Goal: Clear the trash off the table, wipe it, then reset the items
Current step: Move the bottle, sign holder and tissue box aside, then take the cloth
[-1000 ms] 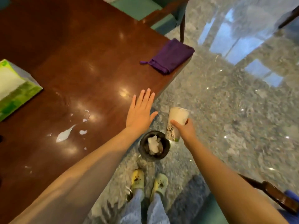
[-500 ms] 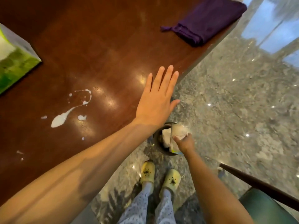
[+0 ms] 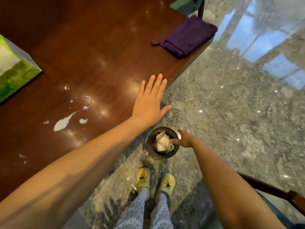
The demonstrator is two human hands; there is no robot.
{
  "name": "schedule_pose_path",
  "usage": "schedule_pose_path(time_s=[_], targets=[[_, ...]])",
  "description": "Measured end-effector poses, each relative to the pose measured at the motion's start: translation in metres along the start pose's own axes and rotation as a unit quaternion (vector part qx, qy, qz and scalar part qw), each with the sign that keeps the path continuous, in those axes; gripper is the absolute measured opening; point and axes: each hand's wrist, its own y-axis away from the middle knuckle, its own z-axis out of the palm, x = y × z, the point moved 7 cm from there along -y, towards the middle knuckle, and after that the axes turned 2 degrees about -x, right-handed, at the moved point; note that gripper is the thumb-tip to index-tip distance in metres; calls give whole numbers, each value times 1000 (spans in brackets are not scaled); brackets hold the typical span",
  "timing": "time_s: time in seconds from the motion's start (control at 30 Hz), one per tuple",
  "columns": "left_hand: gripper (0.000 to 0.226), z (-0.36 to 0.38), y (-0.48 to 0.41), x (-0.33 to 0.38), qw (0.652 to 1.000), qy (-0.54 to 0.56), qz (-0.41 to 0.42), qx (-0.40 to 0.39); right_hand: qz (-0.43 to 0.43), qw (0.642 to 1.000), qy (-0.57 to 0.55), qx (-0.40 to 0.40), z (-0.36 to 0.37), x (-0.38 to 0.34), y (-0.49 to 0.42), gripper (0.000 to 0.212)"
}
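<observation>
Counts: one wooden table (image 3: 102, 47), one folded purple cloth (image 3: 188, 37) at its far right corner, one green tissue box (image 3: 14, 70) at the left edge of view, one white spill (image 3: 63, 123) as a main streak with several small droplets around it, one small dark trash bin (image 3: 151, 146) on the marble floor (image 3: 231, 113) just off the table's near right edge, two yellow clogs (image 3: 143, 178) below it. One paper cup (image 3: 162, 140) lies tilted inside the bin on crumpled white paper; looks like one wad, hard to count at this size. Left hand (image 3: 148, 106) is flat, fingers fully extended and close together, palm down on the table edge, thumb hanging over the side, gripping nothing. Right hand (image 3: 184, 139) is over the bin rim, fingers loosely spread, fingertips at or touching the cup; contact unclear, not closed around it. Chair parts visible far right and near right.
</observation>
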Motion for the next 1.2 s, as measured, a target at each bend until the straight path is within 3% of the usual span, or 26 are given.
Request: schedule_pose_path(time_s=[0.13, 0.3, 0.43, 0.53, 0.8, 0.93, 1.03, 1.2], targets=[[86, -6, -2, -4, 996, 42, 16, -80, 13, 993, 108, -51, -36, -24, 48, 90], [70, -31, -6, -11, 964, 140, 16, -226, 36, 964, 252, -80, -89, -63, 115, 86], [64, -60, 13, -22, 920, 160, 4, -357, 65, 957, 274, -72, -128, -95, 167, 89], [76, -92, 27, -43, 895, 178, -43, -407, 73, 956, 281, -49, -153, -120, 202, 90], [95, -177, 64, -124, 885, 237, -126, -380, 41, 950, 309, 2, -190, -215, 283, 96], [85, -207, 92, -176, 920, 224, -162, -279, -33, 913, 397, 91, -192, -286, 311, 97], [70, -228, 127, -209, 951, 185, -168, -184, -124, 891, 421, 115, -172, -339, 320, 88], [57, -240, 207, -248, 960, 151, -218, -91, -245, 847, 452, 137, -124, -409, 326, 86]])
